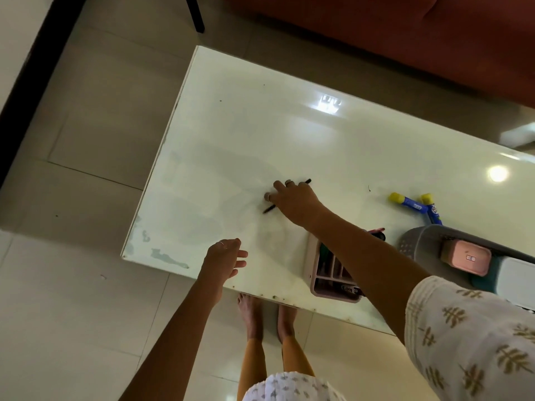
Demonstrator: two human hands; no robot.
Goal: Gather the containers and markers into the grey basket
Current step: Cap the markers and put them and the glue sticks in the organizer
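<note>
Black marker (304, 182) lies flat on the white tabletop (231, 134), slanted, its middle hidden under the right hand (295, 201); both ends poke out past the grip. Right grip: fingers curled down over the marker, touching it, but whether they have closed on it I cannot tell. Left hand (224, 257) hovers nearer the tabletop's front edge, below and left of the right grip, fingers loosely spread, holding nothing. Right of the grip, under the right forearm: pink divided organizer (327, 273) with items standing in its slots. Further right, grey basket (417, 241) holding a pink box (466, 257) and a white container (518, 280). Two blue glue sticks (414, 204) with yellow caps lie on the tabletop just beyond the basket.
</note>
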